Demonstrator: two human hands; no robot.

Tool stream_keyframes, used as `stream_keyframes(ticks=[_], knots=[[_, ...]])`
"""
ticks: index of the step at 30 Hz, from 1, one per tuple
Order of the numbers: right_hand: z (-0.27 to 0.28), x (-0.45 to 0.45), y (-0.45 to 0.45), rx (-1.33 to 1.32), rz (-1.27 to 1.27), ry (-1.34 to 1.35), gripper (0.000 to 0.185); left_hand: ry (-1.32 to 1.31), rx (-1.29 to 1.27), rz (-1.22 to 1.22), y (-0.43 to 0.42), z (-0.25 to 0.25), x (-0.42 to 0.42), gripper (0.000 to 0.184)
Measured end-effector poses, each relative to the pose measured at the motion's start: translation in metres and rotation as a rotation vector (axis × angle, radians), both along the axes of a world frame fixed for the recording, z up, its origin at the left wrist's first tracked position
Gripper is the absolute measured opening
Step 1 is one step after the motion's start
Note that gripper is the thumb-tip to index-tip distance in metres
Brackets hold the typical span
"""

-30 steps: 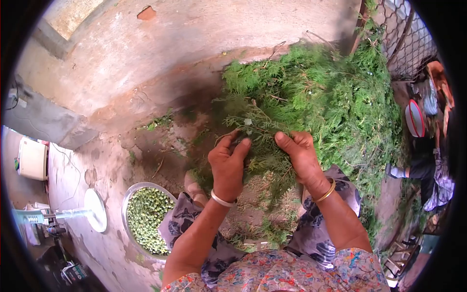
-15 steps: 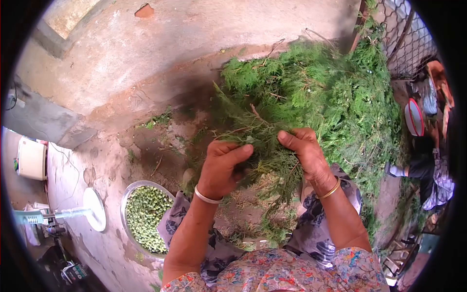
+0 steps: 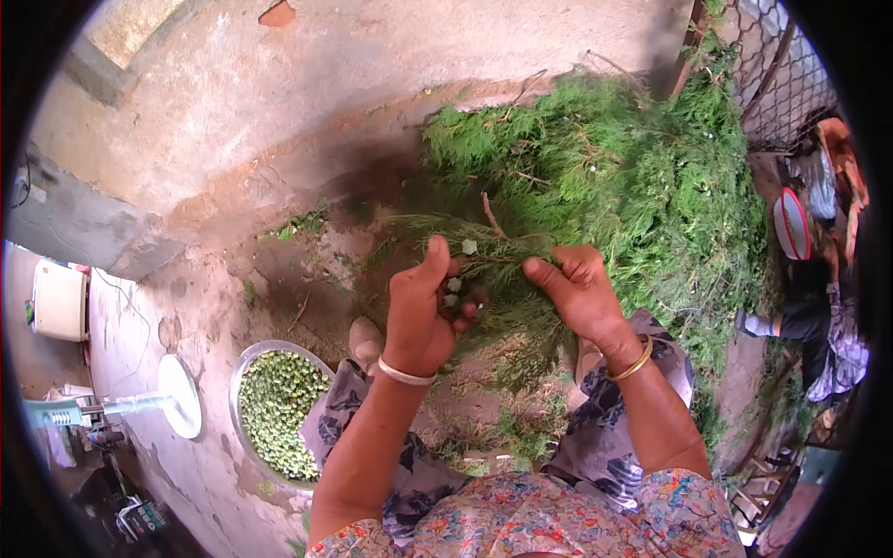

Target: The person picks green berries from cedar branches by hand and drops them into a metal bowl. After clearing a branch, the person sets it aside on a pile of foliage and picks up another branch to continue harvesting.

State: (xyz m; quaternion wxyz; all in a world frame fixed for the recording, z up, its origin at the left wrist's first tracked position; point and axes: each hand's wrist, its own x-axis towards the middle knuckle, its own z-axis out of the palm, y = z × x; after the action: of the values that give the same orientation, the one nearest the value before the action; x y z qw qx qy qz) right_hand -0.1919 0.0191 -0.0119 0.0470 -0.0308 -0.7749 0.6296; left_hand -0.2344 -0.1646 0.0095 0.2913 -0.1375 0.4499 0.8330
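Note:
My right hand (image 3: 581, 290) is closed on a green leafy branch (image 3: 507, 265), its thumb pressed on the stem. The branch reaches left across the space between my hands, and a bare brown twig sticks up from it. Beside its left part is my left hand (image 3: 423, 312), thumb raised and apart from the curled fingers. Small pale green pods (image 3: 469, 246) show on the branch next to that thumb, and others show near the fingertips. A large heap of green branches (image 3: 642, 205) lies beyond my right hand.
A round metal basin (image 3: 238, 409) full of small green pods is beside my left knee. A fan (image 3: 177, 395) stands farther left. A wall (image 3: 307, 93) runs behind the heap. At the right edge are another person's leg (image 3: 805, 321) and a red-rimmed basket (image 3: 793, 223).
My left thumb has lifted and separated from the fingers, uncovering pods. The branch has shifted slightly, while my right hand has kept its grip nearly in place.

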Motion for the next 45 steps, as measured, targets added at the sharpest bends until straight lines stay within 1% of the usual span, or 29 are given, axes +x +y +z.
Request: stream_keyframes(ticks=[2,3,5,8,12,14,15,16,17,18,20,21,22,23,25,26,28,29,30,31,33,36,37,38,40,41,43,44,45], knots=[[0.001,0.003,-0.005,0.23,0.027,0.093,0.039,-0.023,-0.126,0.044,0.002,-0.01,-0.002,0.028],[0.002,0.004,-0.006,0.23,0.03,0.091,0.039,-0.026,-0.126,0.047,0.003,-0.017,-0.001,0.028],[0.005,0.004,-0.008,0.334,0.046,0.101,0.041,0.026,-0.238,0.03,0.006,-0.027,-0.002,0.026],[0.0,0.003,-0.005,0.258,-0.001,0.037,0.041,-0.03,-0.153,0.101,0.005,-0.02,-0.001,0.02],[0.001,0.001,0.004,0.154,0.032,0.04,0.036,-0.004,-0.114,0.007,-0.013,-0.012,-0.007,0.01],[0.01,0.002,0.011,0.022,-0.047,-0.03,0.03,0.001,0.097,0.136,-0.03,-0.023,-0.017,0.008],[0.009,0.001,0.013,0.022,-0.047,-0.03,0.03,0.007,0.234,0.098,-0.043,-0.029,-0.025,0.012],[0.007,0.0,0.015,-0.174,-0.157,-0.052,0.026,0.007,0.235,0.099,-0.05,-0.026,-0.028,0.012],[0.006,-0.002,0.017,-0.37,-0.267,-0.074,0.023,0.06,0.328,0.096,-0.054,-0.021,-0.03,0.013],[0.01,-0.003,0.019,-0.369,-0.267,-0.073,0.023,0.113,0.421,0.093,-0.059,-0.017,-0.031,0.014],[0.021,-0.003,0.024,-0.64,-0.405,-0.244,0.022,0.163,0.409,0.101,-0.07,-0.012,-0.032,0.017],[0.014,-0.003,0.029,-0.707,-0.445,-0.213,0.02,0.185,0.376,0.158,-0.073,-0.009,-0.032,0.016],[0.01,-0.003,0.033,-0.706,-0.444,-0.209,0.02,0.209,0.343,0.214,-0.075,-0.007,-0.032,0.016],[0.009,-0.003,0.036,-0.752,-0.462,-0.207,0.019,0.214,0.345,0.213,-0.076,-0.006,-0.033,0.016],[0.0,-0.003,0.041,-0.888,-0.504,-0.198,0.021,0.219,0.244,0.237,-0.077,-0.008,-0.032,0.015],[-0.002,-0.003,0.042,-0.888,-0.505,-0.197,0.021,0.219,0.245,0.236,-0.075,-0.007,-0.031,0.015],[-0.005,-0.002,0.044,-1.064,-0.401,-0.162,0.022,0.196,0.083,0.262,-0.07,-0.005,-0.029,0.013],[-0.032,-0.007,0.057,-1.22,-0.443,-0.112,0.02,0.189,0.083,0.256,-0.068,-0.006,-0.028,0.013],[-0.034,-0.007,0.06,-1.217,-0.454,-0.111,0.02,0.106,0.051,0.287,-0.064,-0.006,-0.027,0.012],[-0.035,-0.006,0.062,-1.289,-0.441,-0.147,0.019,0.023,0.02,0.316,-0.061,-0.008,-0.027,0.011],[-0.02,-0.009,0.059,-1.376,-0.479,-0.235,0.02,0.029,0.032,0.272,-0.058,-0.013,-0.026,0.01],[-0.017,-0.01,0.057,-1.369,-0.472,-0.254,0.023,0.084,0.006,0.177,-0.053,-0.016,-0.021,0.008],[-0.006,-0.011,0.05,-1.377,-0.533,-0.234,0.027,0.128,-0.031,0.123,-0.051,-0.015,-0.018,0.007],[-0.013,-0.011,0.054,-1.377,-0.534,-0.235,0.027,0.126,-0.032,0.123,-0.045,-0.013,-0.014,0.007],[-0.029,-0.01,0.064,-1.528,-0.359,-0.255,0.027,0.188,-0.158,-0.006,-0.028,-0.007,-0.003,0.011],[-0.033,-0.01,0.064,-1.529,-0.36,-0.259,0.027,0.184,-0.16,-0.005,-0.021,-0.007,0.002,0.011],[-0.029,-0.011,0.058,-1.443,-0.422,-0.298,0.028,0.329,-0.282,-0.236,-0.009,-0.007,0.01,0.018],[-0.025,-0.012,0.054,-1.443,-0.423,-0.302,0.028,0.326,-0.282,-0.236,-0.003,-0.008,0.014,0.018],[-0.019,-0.012,0.048,-1.333,-0.511,-0.329,0.027,0.361,-0.275,-0.333,0.002,-0.01,0.017,0.02]])
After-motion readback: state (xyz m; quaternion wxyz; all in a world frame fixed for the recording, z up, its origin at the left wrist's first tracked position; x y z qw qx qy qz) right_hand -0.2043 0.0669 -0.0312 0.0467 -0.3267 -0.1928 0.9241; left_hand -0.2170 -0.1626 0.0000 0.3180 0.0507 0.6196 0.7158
